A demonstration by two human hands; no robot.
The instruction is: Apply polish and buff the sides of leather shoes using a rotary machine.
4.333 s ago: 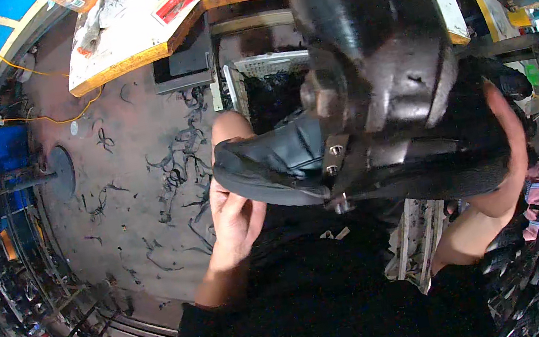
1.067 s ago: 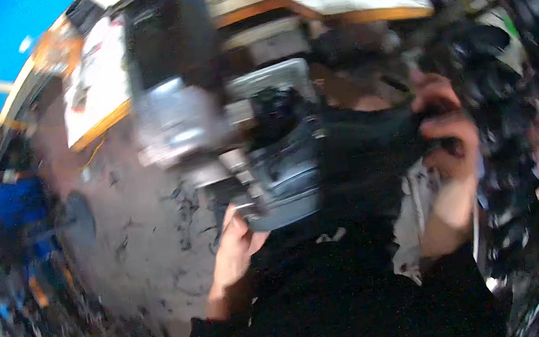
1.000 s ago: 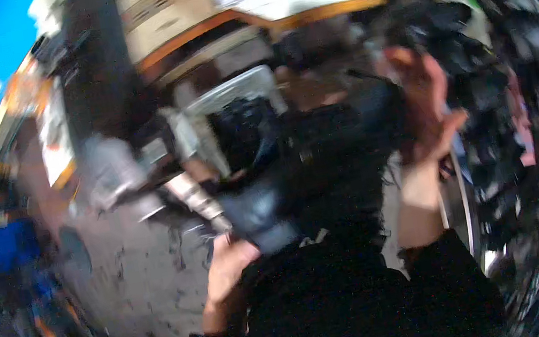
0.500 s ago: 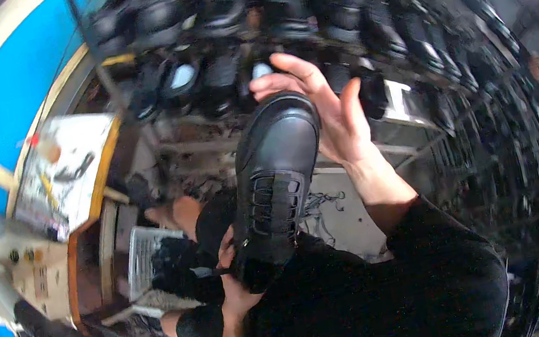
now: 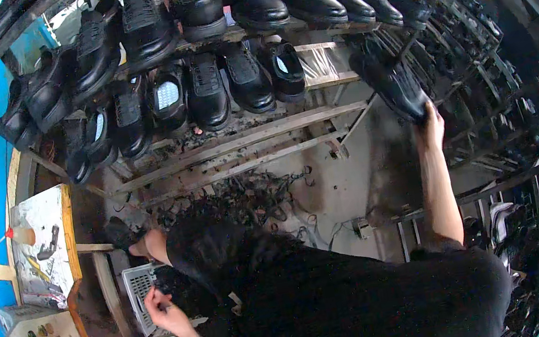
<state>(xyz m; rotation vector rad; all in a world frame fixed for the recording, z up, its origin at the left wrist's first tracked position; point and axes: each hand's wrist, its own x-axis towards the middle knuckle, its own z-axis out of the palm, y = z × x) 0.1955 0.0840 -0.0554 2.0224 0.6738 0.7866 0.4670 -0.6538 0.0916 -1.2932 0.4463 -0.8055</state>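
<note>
Here, right fingers [image 5: 437,115] pinch a glossy rounded shoe [image 5: 397,86]; left fingers [image 5: 152,302] curl loosely near a slotted crate [image 5: 136,299].

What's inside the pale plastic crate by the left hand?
The crate holds a dark heap, too dark to identify. The left hand and black-clothed leg cover part of the inside; the heap hides the bottom.

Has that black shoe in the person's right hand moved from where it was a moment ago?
Yes, to the right: the black shoe was left of and below the shiny pale panel on the rack, and now shows right of it.
</note>
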